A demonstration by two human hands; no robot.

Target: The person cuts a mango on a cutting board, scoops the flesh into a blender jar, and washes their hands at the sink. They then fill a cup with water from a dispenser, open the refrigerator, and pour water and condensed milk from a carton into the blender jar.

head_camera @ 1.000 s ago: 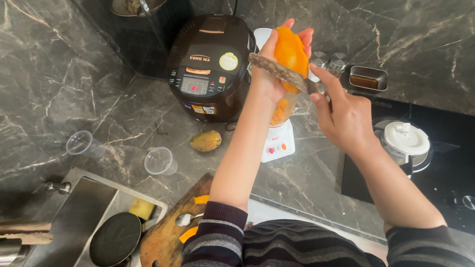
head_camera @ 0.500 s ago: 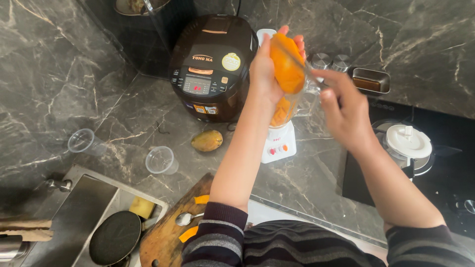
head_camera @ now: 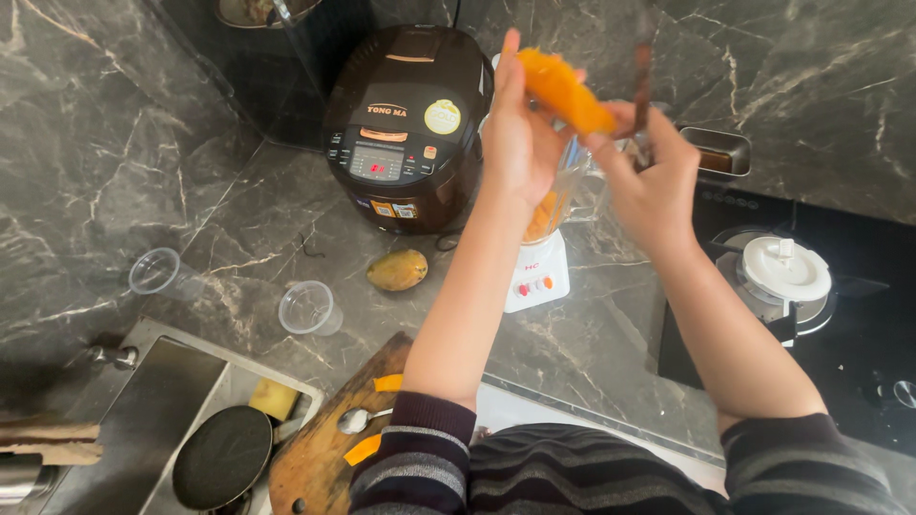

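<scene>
Item: peeled mango, cupped in your left hand above the blender jar at the counter's back edge. Your right hand is closed round the knife, blade upright beside your fingers. Risk: slippery flesh, a nicked fingertip, or pieces missing the jar.

Dark veined marble worktop and wall around me — a steel sink lower left, daylight perhaps from the left

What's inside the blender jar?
Orange fruit pieces show through the clear blender jar. The left hand and right hand, holding peeled fruit above it, cover the jar's top.
</scene>
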